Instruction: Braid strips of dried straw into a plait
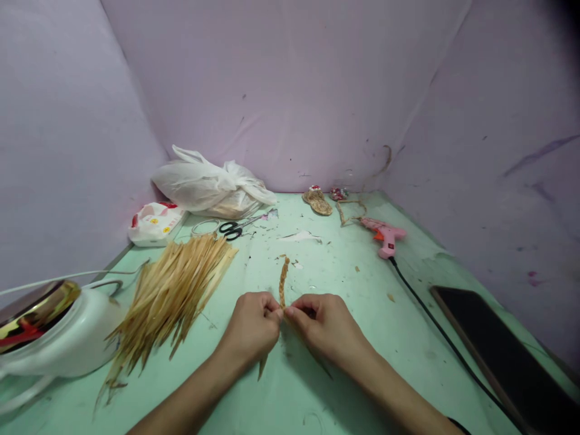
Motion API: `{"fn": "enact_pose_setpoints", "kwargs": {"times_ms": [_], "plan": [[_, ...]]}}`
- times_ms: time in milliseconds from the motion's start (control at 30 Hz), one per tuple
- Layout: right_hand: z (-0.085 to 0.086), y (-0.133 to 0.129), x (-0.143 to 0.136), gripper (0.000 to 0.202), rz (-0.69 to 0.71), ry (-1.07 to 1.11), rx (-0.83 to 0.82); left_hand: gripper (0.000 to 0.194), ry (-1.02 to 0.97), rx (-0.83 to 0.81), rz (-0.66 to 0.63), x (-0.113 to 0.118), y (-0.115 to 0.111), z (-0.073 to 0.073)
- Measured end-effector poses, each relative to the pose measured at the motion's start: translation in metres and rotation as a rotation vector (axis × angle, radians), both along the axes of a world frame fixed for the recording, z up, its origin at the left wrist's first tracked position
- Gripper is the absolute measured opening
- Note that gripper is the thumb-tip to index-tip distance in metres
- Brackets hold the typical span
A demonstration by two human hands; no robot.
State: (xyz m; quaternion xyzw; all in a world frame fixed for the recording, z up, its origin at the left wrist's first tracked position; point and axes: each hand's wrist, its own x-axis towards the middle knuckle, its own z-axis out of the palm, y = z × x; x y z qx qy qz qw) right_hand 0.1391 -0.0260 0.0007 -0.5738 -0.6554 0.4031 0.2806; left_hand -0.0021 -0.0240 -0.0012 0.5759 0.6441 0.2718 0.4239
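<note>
A short braid of dried straw [283,281] points away from me on the pale green table. My left hand [257,320] pinches its near end from the left. From the right, my right hand [319,320] pinches the same end, the fingertips of both hands almost touching. Loose strand ends hang out below each hand. Left of my hands lies a thick bundle of dried straw strips [176,290], fanned toward me. What lies between my fingertips is mostly hidden.
A pink glue gun [385,234] with a black cord and a dark phone [498,356] lie at right. Scissors [233,229], a tied plastic bag [212,184], a tissue pack [156,223] and a small woven sole [318,201] lie farther back. A white appliance [86,332] stands left.
</note>
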Motion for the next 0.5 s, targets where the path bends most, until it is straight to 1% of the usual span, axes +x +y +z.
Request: {"fn": "enact_pose_setpoints", "kwargs": {"times_ms": [67, 133, 167, 233, 333, 433, 500], "plan": [[0.003, -0.003, -0.001, 0.023, -0.012, -0.010, -0.019, 0.012, -0.012, -0.003, 0.044, 0.002, -0.001, 0.001], [0.004, -0.008, -0.003, 0.024, 0.002, -0.033, 0.023, 0.011, -0.054, -0.014, 0.103, 0.005, -0.001, 0.002], [0.003, -0.011, -0.005, 0.024, 0.029, -0.058, 0.083, 0.011, -0.090, -0.030, 0.139, 0.005, 0.000, 0.002], [0.001, -0.016, -0.008, 0.026, 0.116, -0.148, 0.253, 0.011, -0.198, -0.098, 0.214, 0.006, 0.000, 0.001], [-0.006, -0.021, -0.012, 0.026, 0.243, -0.361, 0.480, 0.012, -0.382, -0.230, 0.291, 0.007, 0.001, 0.001], [-0.013, -0.022, -0.016, 0.029, 0.351, -0.519, 0.604, 0.010, -0.466, -0.274, 0.305, 0.008, 0.001, 0.002], [-0.013, -0.023, -0.017, 0.032, 0.417, -0.543, 0.642, 0.010, -0.488, -0.279, 0.306, 0.009, 0.001, 0.003]]}}
